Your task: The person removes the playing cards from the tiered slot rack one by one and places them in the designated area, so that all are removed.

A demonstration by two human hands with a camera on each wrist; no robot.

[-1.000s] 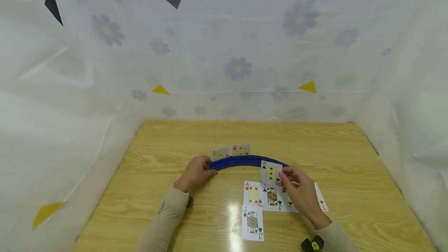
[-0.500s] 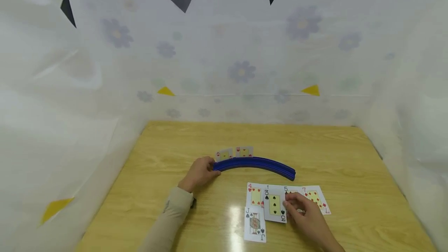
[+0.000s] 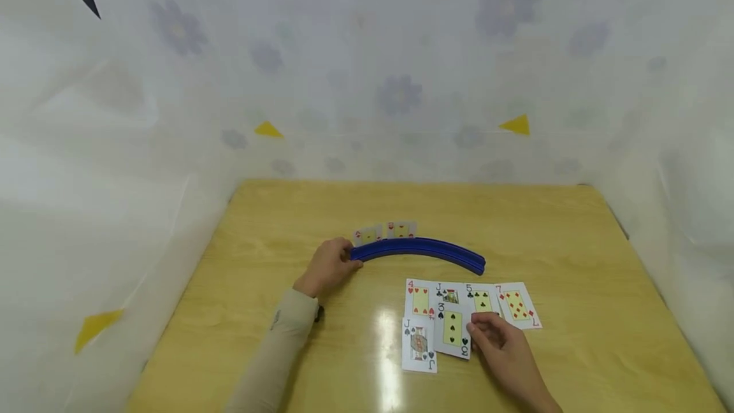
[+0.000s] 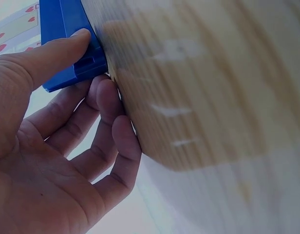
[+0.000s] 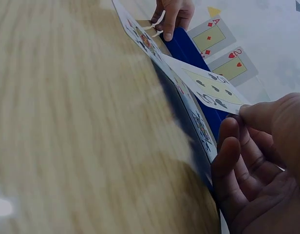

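Wooden bench enclosed by white flower-print sheeting, head view, entries from left of frame to right. Left hand, left of centre: thumb and curled fingers grip the left end of the blue curved card holder; the left wrist view shows the thumb lying on the blue end block with the fingers tucked beneath it. Card holder: arcs from that hand toward the right, centre of frame, lying on the bench. Standing cards: two red-pip cards upright behind the holder's left part, faces toward the camera; the right wrist view shows them as an ace of diamonds and a two of hearts. Face-up cards below the holder, lower centre: jack of spades lowest and leftmost; four of hearts just above it; jack of clubs next right, partly covered; three of spades overlapping the jack of clubs from below; five of spades; seven of diamonds at the right end of the row. Right hand, lower right of centre: thumb and fingertips pinch the right edge of the three of spades, whose edge is raised off the bench in the right wrist view.
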